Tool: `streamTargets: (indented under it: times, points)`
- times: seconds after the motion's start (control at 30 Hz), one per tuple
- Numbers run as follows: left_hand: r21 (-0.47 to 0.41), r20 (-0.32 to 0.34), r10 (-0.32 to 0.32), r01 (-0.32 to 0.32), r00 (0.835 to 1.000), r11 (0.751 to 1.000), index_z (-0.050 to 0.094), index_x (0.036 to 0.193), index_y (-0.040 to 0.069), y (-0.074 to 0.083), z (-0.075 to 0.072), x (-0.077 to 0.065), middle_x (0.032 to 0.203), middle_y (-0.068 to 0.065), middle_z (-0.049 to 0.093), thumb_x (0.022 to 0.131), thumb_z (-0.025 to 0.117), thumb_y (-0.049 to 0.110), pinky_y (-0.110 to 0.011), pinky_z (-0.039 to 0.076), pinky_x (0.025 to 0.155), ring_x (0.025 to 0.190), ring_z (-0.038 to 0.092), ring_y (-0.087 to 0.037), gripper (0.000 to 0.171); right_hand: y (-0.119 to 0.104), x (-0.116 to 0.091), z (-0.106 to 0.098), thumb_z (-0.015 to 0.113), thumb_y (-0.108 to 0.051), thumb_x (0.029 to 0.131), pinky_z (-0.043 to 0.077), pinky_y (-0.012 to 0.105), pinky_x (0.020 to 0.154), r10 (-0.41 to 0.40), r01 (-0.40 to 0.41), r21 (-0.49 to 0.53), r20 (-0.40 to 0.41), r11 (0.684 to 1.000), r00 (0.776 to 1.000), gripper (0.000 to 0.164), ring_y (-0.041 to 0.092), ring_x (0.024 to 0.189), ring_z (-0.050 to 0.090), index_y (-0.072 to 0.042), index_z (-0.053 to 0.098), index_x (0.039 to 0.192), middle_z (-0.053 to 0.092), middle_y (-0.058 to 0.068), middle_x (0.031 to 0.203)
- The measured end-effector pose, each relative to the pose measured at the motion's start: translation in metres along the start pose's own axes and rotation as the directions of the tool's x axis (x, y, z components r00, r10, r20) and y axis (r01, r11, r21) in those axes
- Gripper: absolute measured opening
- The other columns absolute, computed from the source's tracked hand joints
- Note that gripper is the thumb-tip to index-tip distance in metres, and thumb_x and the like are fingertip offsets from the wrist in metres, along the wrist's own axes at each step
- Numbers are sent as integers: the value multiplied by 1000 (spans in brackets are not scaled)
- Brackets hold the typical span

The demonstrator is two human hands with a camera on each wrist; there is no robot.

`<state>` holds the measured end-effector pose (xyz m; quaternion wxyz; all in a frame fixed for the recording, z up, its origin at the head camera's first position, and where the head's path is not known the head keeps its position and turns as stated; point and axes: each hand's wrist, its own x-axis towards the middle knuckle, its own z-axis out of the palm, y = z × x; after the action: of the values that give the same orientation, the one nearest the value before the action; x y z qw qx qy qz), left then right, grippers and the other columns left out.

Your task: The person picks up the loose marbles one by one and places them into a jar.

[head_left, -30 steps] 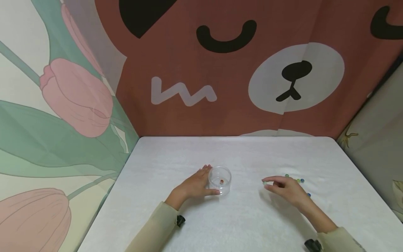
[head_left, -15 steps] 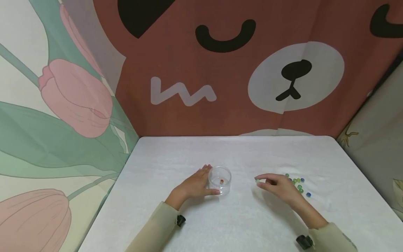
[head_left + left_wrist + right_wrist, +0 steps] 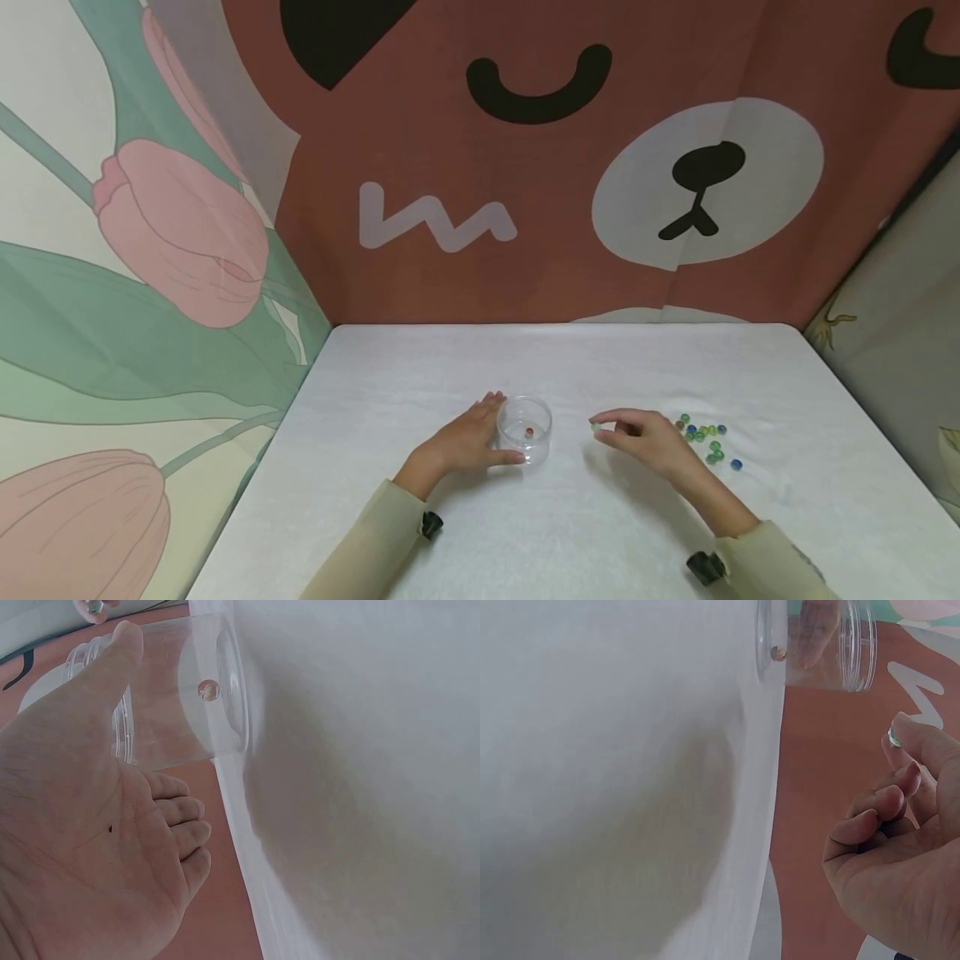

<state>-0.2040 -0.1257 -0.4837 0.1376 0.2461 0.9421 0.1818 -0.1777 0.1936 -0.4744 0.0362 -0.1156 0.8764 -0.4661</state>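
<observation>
A clear jar [image 3: 537, 448] without a lid stands upright on the white table, an orange marble [image 3: 209, 691] lying on its bottom. My left hand [image 3: 463, 440] holds the jar from the left, thumb at its near side and fingers toward its far side. To the right of the jar, my right hand [image 3: 654, 443] pinches a pale, greenish marble [image 3: 893, 737] between thumb and index fingertips, raised over the table. In the right wrist view, the other fingers of that hand are curled, and the marble is apart from the jar's threaded rim.
Several loose marbles [image 3: 712, 431], mostly green and blue, lie on the white table [image 3: 600, 367] behind and right of my right hand. A brown bear-print cloth [image 3: 555, 175] hangs along the table's far edge. Tulip-print cloth [image 3: 180, 233] covers the left side.
My right hand has moved left toward the jar with the pinched marble, uncovering more of the loose marbles. My left hand and the jar have stayed in place.
</observation>
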Motion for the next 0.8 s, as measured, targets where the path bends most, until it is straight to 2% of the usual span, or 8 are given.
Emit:
streamTargets:
  times: [0.5,0.67,0.8]
  points:
    - [-17,-1,-5,5,1000,1000,20,162,7,-1,2,1,169,-8,18,86,62,73,-38,15,128,157,12,-22,109,-13,11,15,78,-26,90,39,22,54,-10,7,51,47,999,999,30,11,67,47,-7,76,114,52,-2,71]
    - [-20,8,-11,11,1000,1000,19,162,8,-1,2,1,169,-8,16,85,62,74,-38,14,128,157,10,-21,110,-18,13,18,78,-27,91,40,21,55,14,-16,53,39,998,999,28,13,69,48,-11,77,114,52,-1,73]
    - [-21,8,-10,11,1000,1000,20,162,9,-2,1,1,170,-7,16,85,62,74,-39,14,128,157,10,-21,109,-19,15,20,78,-26,91,41,22,56,1,-3,78,36,997,999,28,13,70,48,-10,77,114,52,-1,73]
